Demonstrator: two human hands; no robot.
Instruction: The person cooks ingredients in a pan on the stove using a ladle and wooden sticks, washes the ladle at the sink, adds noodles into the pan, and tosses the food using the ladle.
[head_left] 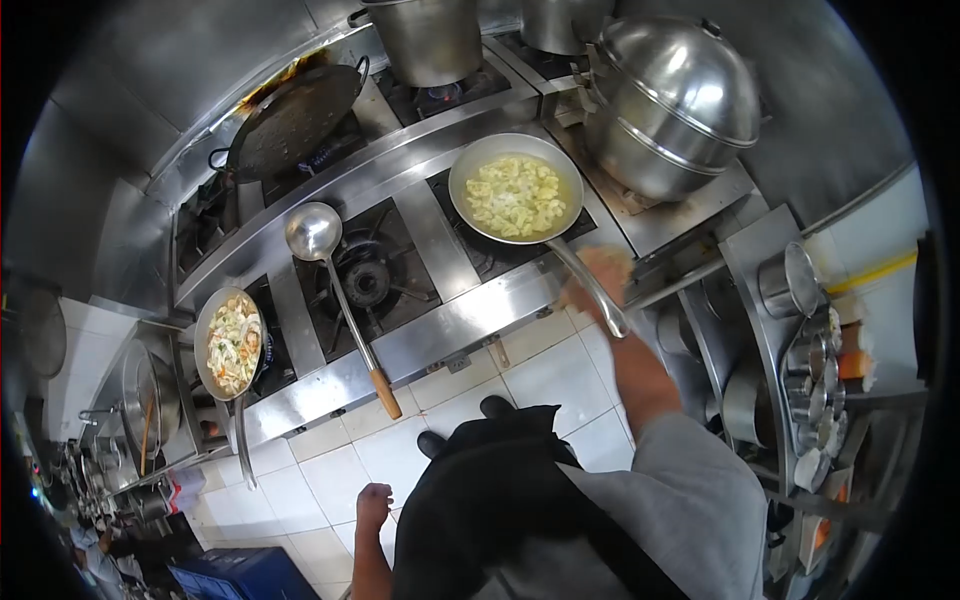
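My right hand (604,268), smeared by motion, is at the stove's front edge, beside and partly behind the long metal handle of a frying pan (462,218). Whether it touches the handle I cannot tell. Pale yellow chunks (515,195) lie in shallow liquid in that pan, which sits on the right front burner. Away from the stove, my left hand (375,504) hangs low with its fingers curled in and nothing visible in them. A large ladle (314,232) with a wooden handle end lies across the middle burner. On the left burner, a second frying pan (241,405) holds mixed pale food with orange and green bits.
Behind, a dark two-handled pan (290,125) leans over a back burner near a tall pot (425,45). A domed steel steamer (670,110) stands at the right. Shelves with metal containers (788,280) run along the right side. A blue crate (245,575) is at lower left.
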